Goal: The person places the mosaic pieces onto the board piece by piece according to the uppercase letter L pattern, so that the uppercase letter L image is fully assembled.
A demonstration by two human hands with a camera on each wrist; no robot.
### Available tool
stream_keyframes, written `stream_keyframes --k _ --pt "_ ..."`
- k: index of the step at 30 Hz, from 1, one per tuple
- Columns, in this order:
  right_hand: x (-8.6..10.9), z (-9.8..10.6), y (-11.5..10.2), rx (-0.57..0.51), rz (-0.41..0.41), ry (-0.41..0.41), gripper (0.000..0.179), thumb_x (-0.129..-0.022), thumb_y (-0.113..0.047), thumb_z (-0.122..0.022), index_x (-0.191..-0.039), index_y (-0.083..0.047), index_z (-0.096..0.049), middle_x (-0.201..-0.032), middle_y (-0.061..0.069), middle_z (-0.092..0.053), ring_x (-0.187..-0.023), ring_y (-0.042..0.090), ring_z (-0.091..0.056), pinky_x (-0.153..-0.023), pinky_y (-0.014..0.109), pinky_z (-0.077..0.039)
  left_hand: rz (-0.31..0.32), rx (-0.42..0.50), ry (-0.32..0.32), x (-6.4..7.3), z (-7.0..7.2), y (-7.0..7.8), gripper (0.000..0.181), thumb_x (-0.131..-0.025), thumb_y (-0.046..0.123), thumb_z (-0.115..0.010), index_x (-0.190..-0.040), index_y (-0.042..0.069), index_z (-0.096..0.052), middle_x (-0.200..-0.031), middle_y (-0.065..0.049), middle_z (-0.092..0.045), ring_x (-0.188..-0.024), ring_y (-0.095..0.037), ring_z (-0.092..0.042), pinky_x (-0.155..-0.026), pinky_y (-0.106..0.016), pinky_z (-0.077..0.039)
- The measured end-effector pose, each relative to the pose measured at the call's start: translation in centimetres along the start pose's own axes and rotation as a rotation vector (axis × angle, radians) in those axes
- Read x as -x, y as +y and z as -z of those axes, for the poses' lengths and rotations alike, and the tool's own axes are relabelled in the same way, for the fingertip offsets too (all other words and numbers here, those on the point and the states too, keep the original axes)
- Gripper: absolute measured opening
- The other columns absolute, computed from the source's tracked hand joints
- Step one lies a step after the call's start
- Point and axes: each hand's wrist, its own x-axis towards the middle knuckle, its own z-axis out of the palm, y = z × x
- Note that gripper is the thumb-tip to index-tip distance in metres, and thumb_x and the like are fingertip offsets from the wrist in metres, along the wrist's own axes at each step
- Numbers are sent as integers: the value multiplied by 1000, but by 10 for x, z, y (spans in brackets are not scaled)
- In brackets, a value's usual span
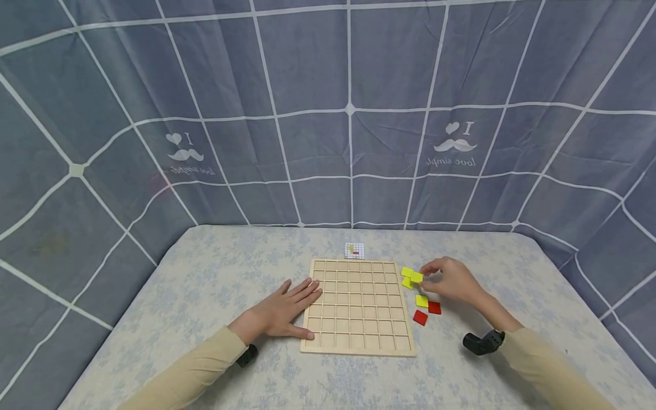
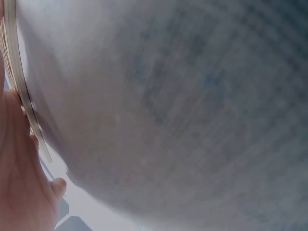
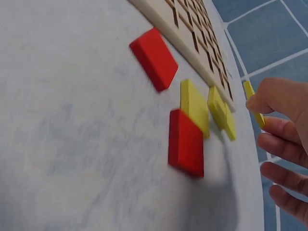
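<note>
My left hand point(image 1: 281, 310) lies with straight fingers over the left edge of a wooden grid board point(image 1: 356, 312); the left wrist view catches only part of that hand point(image 2: 24, 178) and the board's edge. To the right of the board, my right hand point(image 1: 453, 280) pinches a yellow square tile point(image 3: 260, 120) between thumb and index finger, raised above the table in the right wrist view. Two other yellow tiles point(image 1: 406, 271) lie close below it, beside the board's upper right edge. Nearer to me are another yellow tile point(image 1: 422, 300) and two red tiles point(image 1: 420, 318), one touching the yellow.
A small printed card point(image 1: 354, 250) with a coloured grid pattern lies just behind the board. The table wears a pale blue patterned cloth point(image 1: 230, 262). Grey-blue curtains point(image 1: 312, 142) with white lines hang behind and at both sides.
</note>
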Motion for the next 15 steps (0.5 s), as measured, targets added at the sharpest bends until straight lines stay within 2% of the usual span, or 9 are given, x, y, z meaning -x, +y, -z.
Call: stream_keyframes --k 4,15 --pt "-9 -3 -11 -6 34 3 25 -75 -23 -80 -94 -9 -76 -87 1 -72 -82 17 -62 -73 38 -52 -2 5 -2 0 1 0 95 -86 71 -49 -157 19 -12 -164 -2 -7 -151 -21 -6 -120 -56 -11" --pt "-38 -18 -45 -83 58 -30 27 -76 -27 -80 -97 -11 -76 -93 2 -73 -87 20 -65 -77 39 -53 -8 -12 4 1 1 1 94 -87 70 -48 -156 17 -14 -164 -4 -9 -151 -23 -8 -119 -55 -13"
